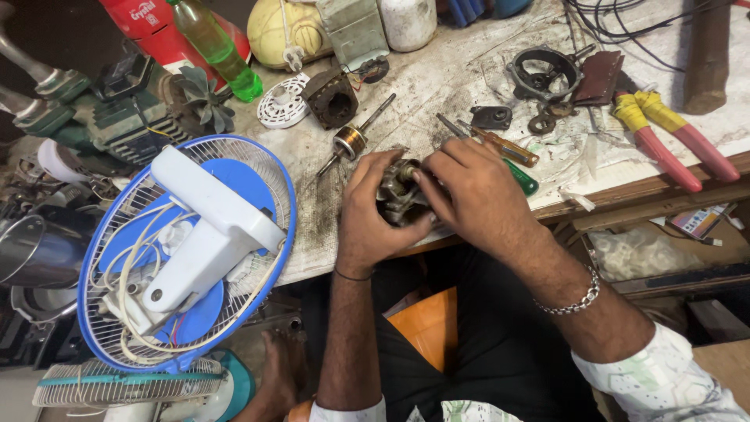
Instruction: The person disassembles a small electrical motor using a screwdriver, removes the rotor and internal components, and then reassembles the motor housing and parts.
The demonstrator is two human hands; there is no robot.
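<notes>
A: What do the two hands have between them?

B: A small grey metal motor housing (400,191), held just above the near edge of the stained white work surface (461,74). The left hand (373,211) cups it from the side and below, its grip pressed together around the body with the thumb under it. The right hand (473,187) lies over the top, fingers curled down onto the housing, so its grip is closed on the same part.

A: What lies closest to them?

B: Just beyond the left hand, a steel shaft with a copper-wound rotor (353,141) lies slantwise on the surface. Behind it sits a dark square stator block (331,98), and beside that a white round vented plastic cover (283,101). Near the right hand's knuckles are a screwdriver with an amber handle (500,144) and one with a green handle (522,180), partly hidden by the hand.

A: And further out?

B: To the right, pliers with red and yellow sleeved handles (664,137) rest on the surface, well apart from the hands. A dark round metal ring casting (543,74) lies at the back, with a small black plate (492,117) in front of it. A green plastic bottle (219,47) lies tilted at the back left. To the left, off the surface, a blue wire fan guard with a white plastic stand (195,250) leans face up.
</notes>
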